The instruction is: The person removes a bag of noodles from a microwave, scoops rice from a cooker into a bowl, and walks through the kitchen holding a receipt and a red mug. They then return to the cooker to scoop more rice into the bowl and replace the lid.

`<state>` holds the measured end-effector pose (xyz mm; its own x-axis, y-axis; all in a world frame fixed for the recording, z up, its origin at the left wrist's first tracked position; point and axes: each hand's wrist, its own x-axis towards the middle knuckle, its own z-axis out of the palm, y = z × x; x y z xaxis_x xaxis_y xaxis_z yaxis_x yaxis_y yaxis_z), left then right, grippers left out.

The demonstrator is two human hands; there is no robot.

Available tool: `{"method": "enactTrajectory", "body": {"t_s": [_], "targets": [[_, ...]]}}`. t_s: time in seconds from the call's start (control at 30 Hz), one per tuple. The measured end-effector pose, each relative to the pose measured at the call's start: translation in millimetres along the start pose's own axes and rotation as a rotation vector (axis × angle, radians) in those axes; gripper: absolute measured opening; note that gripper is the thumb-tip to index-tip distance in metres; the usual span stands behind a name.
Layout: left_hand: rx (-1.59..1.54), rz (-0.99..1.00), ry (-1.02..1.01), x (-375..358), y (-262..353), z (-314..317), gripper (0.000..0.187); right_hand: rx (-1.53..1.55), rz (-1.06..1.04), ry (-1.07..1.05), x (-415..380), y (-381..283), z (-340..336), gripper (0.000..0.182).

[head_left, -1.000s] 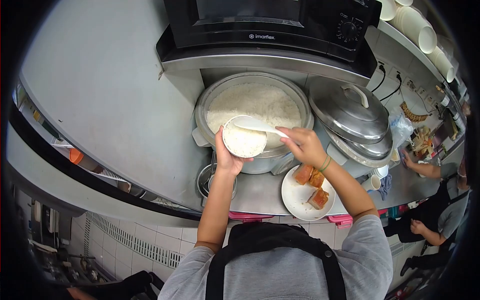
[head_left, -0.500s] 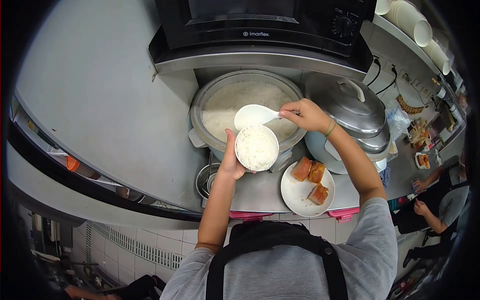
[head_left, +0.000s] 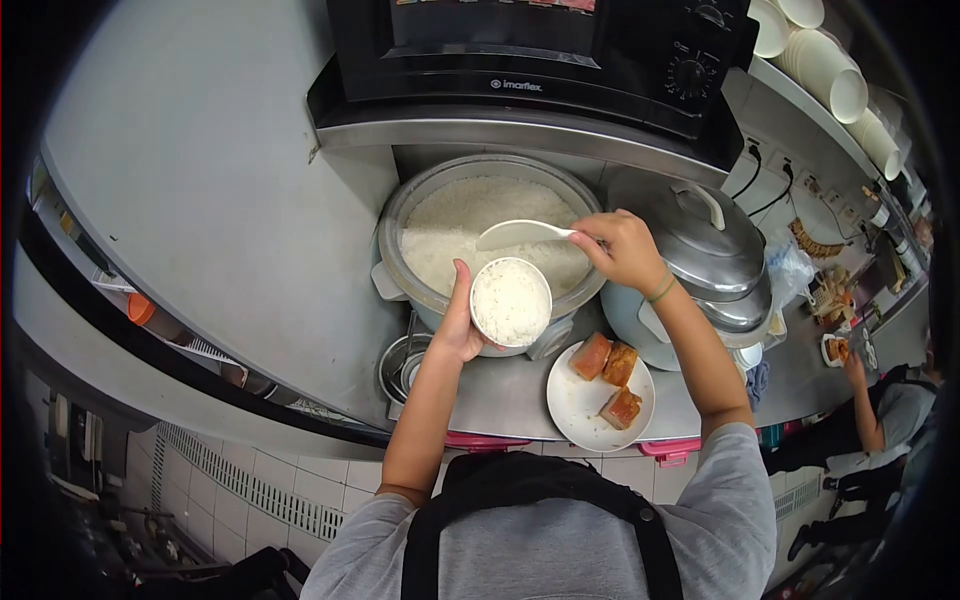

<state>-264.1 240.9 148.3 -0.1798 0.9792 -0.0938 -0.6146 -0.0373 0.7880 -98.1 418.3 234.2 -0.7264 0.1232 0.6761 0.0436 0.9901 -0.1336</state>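
Bowl: a small round bowl (head_left: 511, 301) heaped with white rice is held at frame centre, over the near rim of the rice cooker.
Left hand: the left hand (head_left: 461, 325) is cupped under and round the bowl's left side, thumb up along its edge, fingers closed on it.
Rice paddle: a white rice paddle (head_left: 522, 235) is held flat just above the bowl, over the cooker's rice; its long axis is seen to run left to right, blade to the left, handle to the right.
Right hand: the right hand (head_left: 625, 248) is closed round the paddle's handle, to the upper right of the bowl.
Key relation: the bowl lies below and left of the right hand, directly beneath the paddle blade; the left hand is the nearer one, being in contact with it.
Rice cooker: a large open rice cooker (head_left: 487, 230) full of white rice is seen above centre, beneath a black microwave (head_left: 540, 50).
Lid: a metal lid (head_left: 700, 245) rests to the right of the cooker.
Plate: a white plate (head_left: 585, 405) with three orange-brown pieces sits on the steel counter (head_left: 510, 385), lower right of the bowl.
Co-worker: another person's arm (head_left: 865, 385) is visible at the far right edge.
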Motion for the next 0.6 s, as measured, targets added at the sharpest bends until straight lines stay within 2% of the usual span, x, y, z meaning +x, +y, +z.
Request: {"method": "enactTrajectory", "body": {"t_s": [0.17,0.23,0.37,0.47,0.53,0.6], "targets": [[-0.013,-0.003,-0.023,1.4,-2.4,8.9,0.095,-0.018,-0.025,-0.131,0.9,3.6,-3.3,0.016],[-0.028,0.009,-0.022,2.4,-3.0,8.9,0.096,0.020,-0.063,-0.040,0.2,-1.3,-7.4,0.016],[-0.041,-0.003,0.037,3.8,-0.1,11.2,0.096,-0.025,-0.173,0.015,-7.7,2.2,-7.2,0.014],[-0.065,0.010,0.072,4.8,0.3,9.3,0.096,-0.070,-0.148,0.047,-20.0,-1.0,4.5,0.010],[-0.083,0.024,0.082,6.1,0.2,7.7,0.096,-0.098,-0.025,0.227,-29.4,-4.1,16.6,0.009],[-0.166,0.053,0.050,6.2,0.9,7.0,0.096,-0.079,-0.043,0.224,-36.4,-11.6,22.0,0.006]]}}
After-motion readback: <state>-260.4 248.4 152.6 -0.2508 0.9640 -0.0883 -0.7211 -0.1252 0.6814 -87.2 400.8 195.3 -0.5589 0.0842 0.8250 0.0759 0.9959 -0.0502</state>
